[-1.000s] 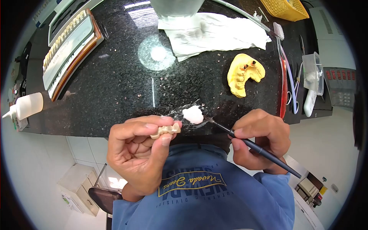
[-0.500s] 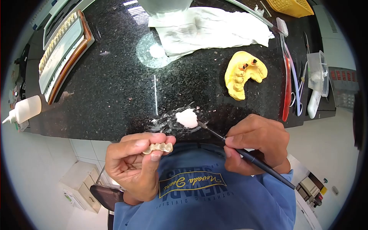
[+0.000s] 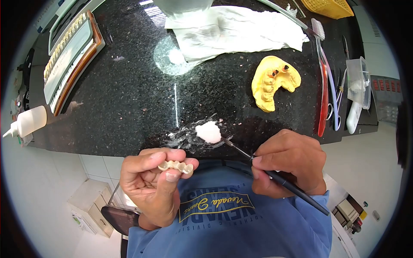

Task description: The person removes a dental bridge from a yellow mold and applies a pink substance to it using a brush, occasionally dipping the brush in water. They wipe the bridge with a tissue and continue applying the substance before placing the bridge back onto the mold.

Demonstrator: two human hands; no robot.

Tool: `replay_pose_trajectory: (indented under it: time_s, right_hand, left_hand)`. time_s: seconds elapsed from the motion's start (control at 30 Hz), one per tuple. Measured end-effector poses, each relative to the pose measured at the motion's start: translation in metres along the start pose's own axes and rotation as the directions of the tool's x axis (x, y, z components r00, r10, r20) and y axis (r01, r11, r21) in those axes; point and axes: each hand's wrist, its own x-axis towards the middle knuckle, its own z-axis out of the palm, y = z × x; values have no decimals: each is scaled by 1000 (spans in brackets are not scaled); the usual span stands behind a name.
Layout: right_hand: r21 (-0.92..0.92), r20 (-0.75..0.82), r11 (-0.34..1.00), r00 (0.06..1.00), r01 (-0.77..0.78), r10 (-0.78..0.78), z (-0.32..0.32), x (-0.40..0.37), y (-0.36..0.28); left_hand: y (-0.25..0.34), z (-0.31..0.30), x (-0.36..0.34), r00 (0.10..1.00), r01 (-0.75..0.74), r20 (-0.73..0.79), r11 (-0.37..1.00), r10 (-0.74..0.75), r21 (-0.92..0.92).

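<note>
Between its thumb and fingers, my left hand [image 3: 155, 185] holds a small tooth-coloured dental bridge [image 3: 176, 166] in front of the counter's near edge. My right hand [image 3: 290, 163] grips a black-handled tool [image 3: 297, 191] like a pen. The tool's thin metal tip touches the right edge of a small pinkish-white mound [image 3: 208, 132] on the black counter. White smears surround the mound. A yellow dental model [image 3: 269, 86] stands on the counter beyond my right hand.
A tooth shade guide [image 3: 73, 60] and a white squeeze bottle [image 3: 30, 121] are at the left. White cloth [image 3: 241, 32] lies at the back. At the right are a red-handled brush [image 3: 322, 99], scissors [image 3: 334, 116] and a clear plastic box [image 3: 358, 84]. A yellow basket [image 3: 329, 7] is at the back right.
My left hand and the dental bridge have shifted and turned slightly. The right hand has barely moved, and the tool's tip remains at the mound's edge.
</note>
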Motion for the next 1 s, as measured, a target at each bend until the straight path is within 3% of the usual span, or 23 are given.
replay_pose_trajectory:
  time_s: [0.13, 0.2, 0.23, 0.3, 0.47, 0.63, 0.7, 0.87, 0.97, 1.0]
  right_hand:
    - [0, -136, 999, 989, 55, -54, -7, 5, -3]
    - [-210, -98, 974, 990, 81, -103, -17, 18, -11]
    - [-218, -102, 972, 989, 86, -111, -17, 24, -9]
    - [-394, -70, 898, 968, 196, -242, -14, 38, -3]
    - [-577, -5, 802, 981, 155, -193, -5, 55, 3]
    - [-584, 47, 794, 983, 169, -176, -6, 48, -8]
    - [-609, 14, 786, 992, 105, -122, -7, 44, -11]
    - [-594, 17, 791, 986, 144, -166, -7, 43, -9]
    - [-505, 9, 845, 980, 176, -199, -11, 31, -19]
    - [-369, -66, 914, 976, 169, -206, -11, 26, -18]
  left_hand:
    - [-1, 0, 1, 1000, -8, 4, 1000, 8, -14]
    - [-2, 1, 1, 1000, -5, 6, 1000, 5, 13]
    - [-2, 1, 2, 1000, -12, 14, 1000, 12, 7]
    - [-1, 1, 2, 1000, -8, 16, 1000, 7, 18]
    - [1, -3, 3, 999, 9, 48, 1000, -10, 24]
    - [3, -6, 6, 996, 23, 80, 999, -25, 24]
    - [3, -6, 6, 995, 37, 96, 999, -39, 22]
    - [3, -6, 7, 994, 37, 102, 999, -39, 24]
    - [3, -7, 7, 995, 47, 86, 999, -49, 19]
    - [3, -7, 6, 995, 45, 86, 999, -47, 22]
